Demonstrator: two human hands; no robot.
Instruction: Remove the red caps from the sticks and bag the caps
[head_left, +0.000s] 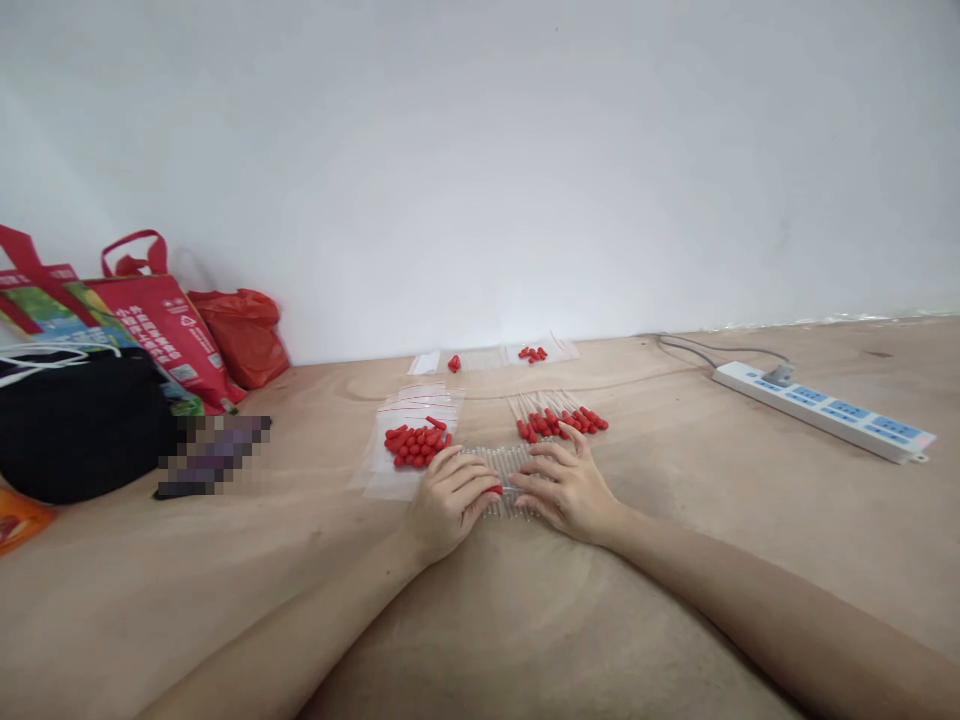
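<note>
My left hand (448, 500) and my right hand (564, 488) rest close together on the wooden table (675, 480), over a row of thin clear tubes (504, 462). The left fingers pinch a small red cap (497, 489) at the end of a tube. My right fingers are curled onto the tubes and seem to hold that tube. A pile of loose red caps (415, 445) lies on clear zip bags (416, 405) just left of my left hand. Red-capped tubes (559, 420) lie just beyond my right hand.
More bags with a few red caps (532, 353) lie near the wall. A white power strip (825, 410) with its cable sits at the right. At the left stand red shopping bags (161, 320), a red plastic bag (244, 335) and a black bag (79, 420).
</note>
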